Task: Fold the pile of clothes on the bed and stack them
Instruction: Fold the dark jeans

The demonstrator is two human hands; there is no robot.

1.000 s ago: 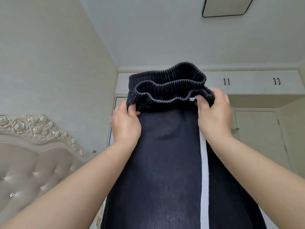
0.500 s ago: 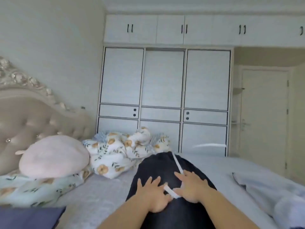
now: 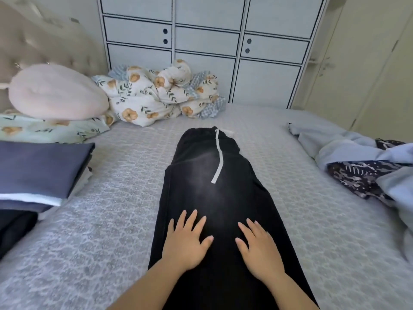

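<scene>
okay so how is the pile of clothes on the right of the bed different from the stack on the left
The pile on the right is crumpled and loose; the stack on the left is folded flat with squared edges.
The right pile is mostly pale blue with a dark patterned piece showing; the left stack is topped by plain dark blue, with white and darker layers under it.
Both lie on the grey bedspread, either side of the black trousers, untouched by either hand.

Trousers point(image 3: 214, 198) lie lengthwise along the middle of the bed point(image 3: 100, 231), both hands flat on their near part. Folded stack point(image 3: 40, 171) at the left edge; unfolded pile point(image 3: 366, 162) at the right edge. Bedding, apparently a quilt point(image 3: 156, 95), at the far edge.
</scene>
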